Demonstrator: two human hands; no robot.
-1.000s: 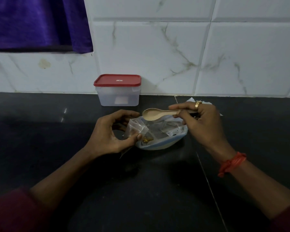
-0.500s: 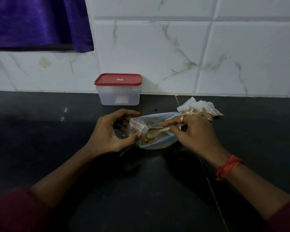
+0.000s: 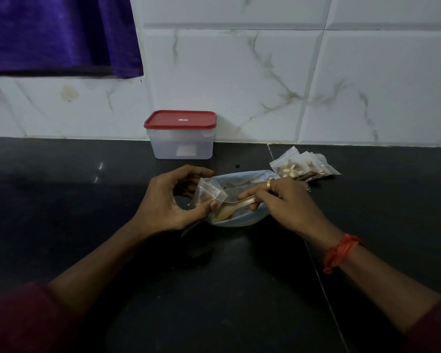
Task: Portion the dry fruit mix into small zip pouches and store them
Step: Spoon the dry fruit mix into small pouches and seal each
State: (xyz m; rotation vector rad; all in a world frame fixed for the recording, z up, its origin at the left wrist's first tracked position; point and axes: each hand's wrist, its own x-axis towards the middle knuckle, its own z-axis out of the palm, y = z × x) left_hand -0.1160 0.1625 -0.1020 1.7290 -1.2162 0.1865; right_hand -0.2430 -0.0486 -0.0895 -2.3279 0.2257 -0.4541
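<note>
A large clear bag of dry fruit mix [image 3: 242,220] lies open on the black counter in the middle. My left hand [image 3: 171,202] pinches a small clear zip pouch [image 3: 209,192] at the bag's left edge. My right hand [image 3: 283,202] grips the handle of a pale spoon [image 3: 233,205], whose bowl dips down into the bag beside the pouch. Several filled small pouches [image 3: 301,166] lie in a fanned stack behind my right hand.
A clear plastic box with a red lid [image 3: 180,135] stands shut against the tiled wall, behind the bag. A purple cloth [image 3: 59,34] hangs at the upper left. The black counter [image 3: 214,289] stretches toward me. A small dark crumb [image 3: 237,165] lies near the box.
My right hand has lowered the spoon from above the bag down into the mix. The stack of filled pouches behind it has come into view. My left hand kept its hold on the pouch.
</note>
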